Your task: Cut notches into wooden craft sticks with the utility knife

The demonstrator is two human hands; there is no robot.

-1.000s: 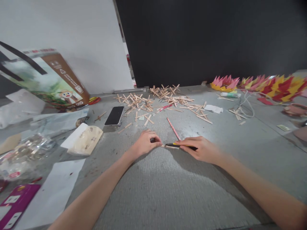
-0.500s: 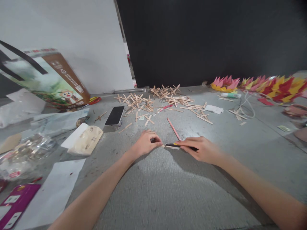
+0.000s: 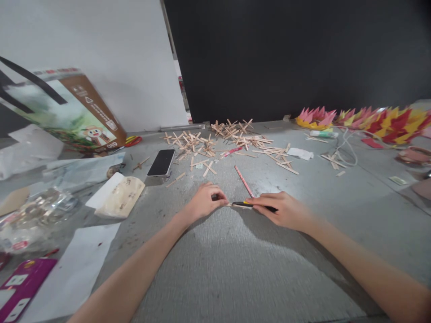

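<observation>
Here, stick (image 3: pixel 230 205) juts rightward from pinching left grip (image 3: pixel 206 200); right grip (image 3: pixel 285 210) clamped on cutter (image 3: pixel 242 204).

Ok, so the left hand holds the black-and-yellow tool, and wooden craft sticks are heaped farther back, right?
Not quite: the right hand holds the black-and-yellow tool, as the head view shows. The wooden craft sticks are heaped farther back.

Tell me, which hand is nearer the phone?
Left. The left hand is to the right of the phone and closer to the wearer; the right hand is farther off, right of the left hand.
</observation>
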